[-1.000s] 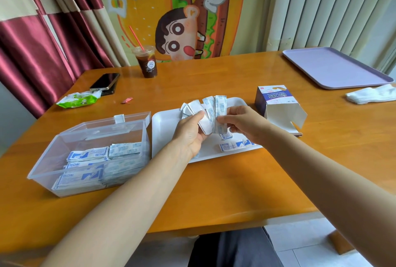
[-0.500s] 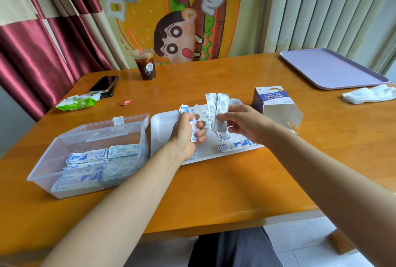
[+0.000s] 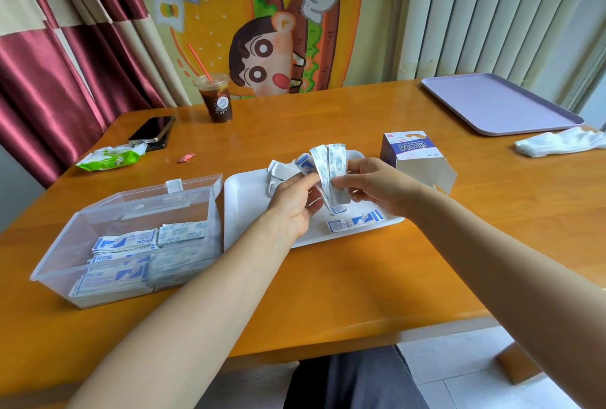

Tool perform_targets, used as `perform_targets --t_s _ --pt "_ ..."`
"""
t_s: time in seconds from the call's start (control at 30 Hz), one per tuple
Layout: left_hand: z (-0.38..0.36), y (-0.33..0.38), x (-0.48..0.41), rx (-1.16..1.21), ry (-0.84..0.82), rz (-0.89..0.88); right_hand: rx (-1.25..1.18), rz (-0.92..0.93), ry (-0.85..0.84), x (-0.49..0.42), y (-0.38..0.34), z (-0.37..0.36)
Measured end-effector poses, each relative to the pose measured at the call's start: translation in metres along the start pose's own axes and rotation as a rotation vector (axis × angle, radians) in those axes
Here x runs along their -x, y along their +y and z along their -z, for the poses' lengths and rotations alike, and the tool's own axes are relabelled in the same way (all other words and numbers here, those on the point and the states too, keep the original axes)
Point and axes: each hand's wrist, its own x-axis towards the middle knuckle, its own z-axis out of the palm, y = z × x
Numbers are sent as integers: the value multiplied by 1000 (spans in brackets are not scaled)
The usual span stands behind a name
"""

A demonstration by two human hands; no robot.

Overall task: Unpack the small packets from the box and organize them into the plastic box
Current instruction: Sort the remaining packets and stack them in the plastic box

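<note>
1. We count two loose packets (image 3: 355,221) under the right hand (image 3: 377,185); the held packets (image 3: 331,169) overlap uncountably.
2. Two trays: white tray (image 3: 246,212) beneath both hands, lilac tray (image 3: 492,103) beyond the right.
3. One plastic box (image 3: 114,221) left of the left hand (image 3: 293,202); one cardboard box (image 3: 406,149) beside the right.

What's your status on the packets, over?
Left hand, right hand grip fanned packets over white tray. Plastic box open, part filled. Loose packets on tray. Nothing blocking.

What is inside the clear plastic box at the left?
Flat stacks of small white-and-blue packets fill the bottom of the clear plastic box. The lower packets are covered by the top ones.
</note>
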Motion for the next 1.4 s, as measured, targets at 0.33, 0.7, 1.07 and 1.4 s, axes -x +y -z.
perform_targets --t_s 0.33,0.7,1.07,1.4 --pt "13 -7 1 -793 -144 -84 768 -109 -77 18 -2 36" --pt "14 5 -34 -1619 -115 -661 987 -54 -159 10 -3 35" --pt "1 14 -64 -1950 -281 -719 877 8 -68 9 -2 48" --pt "-12 21 -31 -1509 -570 -264 403 178 233 3 -2 53"
